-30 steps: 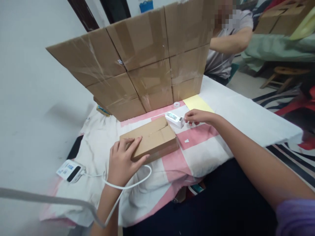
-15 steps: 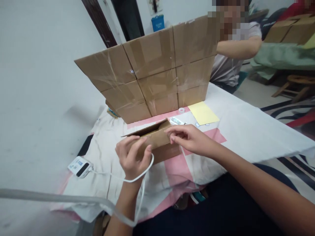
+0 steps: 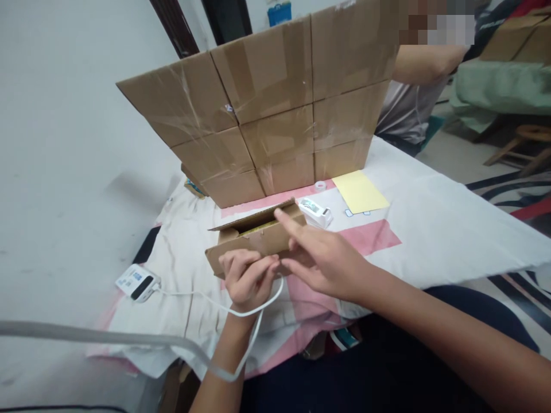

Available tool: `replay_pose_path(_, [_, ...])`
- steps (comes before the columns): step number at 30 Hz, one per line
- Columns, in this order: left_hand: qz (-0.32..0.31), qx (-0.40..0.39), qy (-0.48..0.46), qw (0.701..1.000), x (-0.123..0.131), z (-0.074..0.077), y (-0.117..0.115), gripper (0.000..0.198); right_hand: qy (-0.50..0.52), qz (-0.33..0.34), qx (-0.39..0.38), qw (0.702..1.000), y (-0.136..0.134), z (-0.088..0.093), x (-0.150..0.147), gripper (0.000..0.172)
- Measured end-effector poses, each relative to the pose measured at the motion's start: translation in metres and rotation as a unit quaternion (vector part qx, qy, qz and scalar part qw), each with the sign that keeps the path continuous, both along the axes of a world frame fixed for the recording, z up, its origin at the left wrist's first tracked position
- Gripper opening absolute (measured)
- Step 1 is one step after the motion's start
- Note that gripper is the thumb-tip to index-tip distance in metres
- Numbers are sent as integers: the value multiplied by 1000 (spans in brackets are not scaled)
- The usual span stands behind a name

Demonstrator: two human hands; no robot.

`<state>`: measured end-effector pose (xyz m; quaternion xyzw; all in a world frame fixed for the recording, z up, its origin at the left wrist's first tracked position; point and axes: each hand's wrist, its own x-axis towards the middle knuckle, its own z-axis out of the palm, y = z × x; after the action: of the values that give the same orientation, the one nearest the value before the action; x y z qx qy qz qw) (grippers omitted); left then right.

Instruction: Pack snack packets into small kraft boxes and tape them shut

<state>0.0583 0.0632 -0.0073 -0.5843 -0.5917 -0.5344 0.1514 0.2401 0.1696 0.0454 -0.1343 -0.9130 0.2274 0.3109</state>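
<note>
A small brown cardboard box stands on the cloth-covered table with its top flaps raised. Something yellow shows inside it. My left hand is at the front of the box, fingers curled and thumb against the fingertips; what they pinch, if anything, is too small to name. Just to the right, my right hand has its index finger stretched toward the box opening and its thumb apart, near the left fingertips. A white cable loops around my left wrist. Behind the box's right end lies a white device.
A large taped cardboard panel stands behind the box. A yellow sheet and a tape roll lie right of centre. At the left is a white power bank. Beyond the panel, a person's arm shows.
My left hand has closed its fingers lower on the box front. My right hand has opened, its index finger now extended over the box. The view has shifted slightly, and the white device shows more fully.
</note>
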Motion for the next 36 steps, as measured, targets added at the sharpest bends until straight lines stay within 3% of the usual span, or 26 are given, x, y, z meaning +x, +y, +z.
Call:
replay_pose_path(4, [-26,-54,-197,979,-4,-28,-22,23,63,-70,110,989,26,1,-2,70])
replay_pose_path(6, [-34,-119,-307,944,-1,-44,-44,38,37,-62,133,988,39,-4,-6,67])
replay_pose_path(10, [-65,-312,-501,804,19,-72,-113,54,-15,-32,119,992,54,-18,-14,67])
replay_pose_path(13, [-117,-443,-548,700,45,-87,-161,66,-13,-30,113,993,56,-25,-20,66])
replay_pose_path(16, [-209,-528,-522,636,80,-85,-171,69,-16,-34,117,992,53,-29,-25,59])
replay_pose_path(18, [-279,-532,-478,641,102,-65,-153,59,-27,-35,114,992,51,-30,-27,58])
replay_pose_path(19, [-330,-508,-426,672,111,-49,-138,52,-36,-35,110,993,50,-30,-27,57])
replay_pose_path(21, [-377,-394,-333,769,119,-9,-103,36,-58,-34,102,993,50,-30,-26,51])
replay_pose_path(24, [-324,-262,-219,882,98,53,-48,16,-74,-27,96,992,49,-30,-24,42])
replay_pose_path(27, [-199,-212,-146,945,49,88,-1,15,-78,-54,90,991,45,-32,-22,42])
replay_pose_path(29, [-146,-234,-161,948,17,96,24,20,-86,-83,75,990,41,-34,-22,44])
replay_pose_path(31, [-136,-292,-174,931,-6,94,42,24,-91,-101,49,989,38,-36,-23,45])
replay_pose_path(36, [-162,-390,-126,898,-23,80,67,28,-74,-111,-10,991,40,-41,-24,46])
